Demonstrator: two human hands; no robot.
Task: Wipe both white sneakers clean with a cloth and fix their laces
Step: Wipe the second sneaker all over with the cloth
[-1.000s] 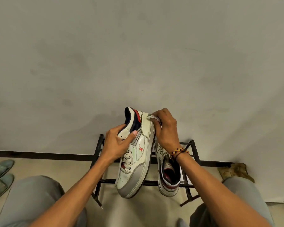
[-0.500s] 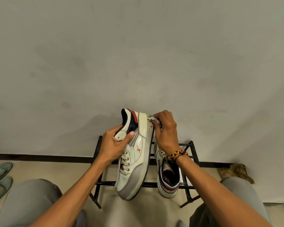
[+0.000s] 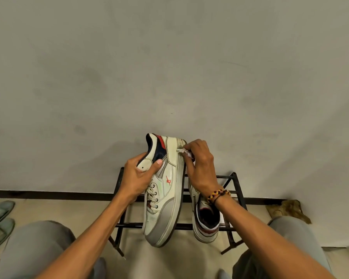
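Since a moment ago our right hand (image 3: 199,168) has slid the cloth (image 3: 184,152) a little down the sole edge near the heel. We pinch that small white cloth in curled fingers and press it against the rim of the held sneaker (image 3: 165,190). Our left hand (image 3: 138,178) grips this sneaker round its collar and tongue, thumb across the side panel, holding it tipped on edge with the heel up and the toe pointing down towards us. Just right of it, under our right wrist with its beaded bracelet (image 3: 218,195), the second sneaker (image 3: 205,220) rests on the black metal rack (image 3: 238,190) against the wall (image 3: 169,67).
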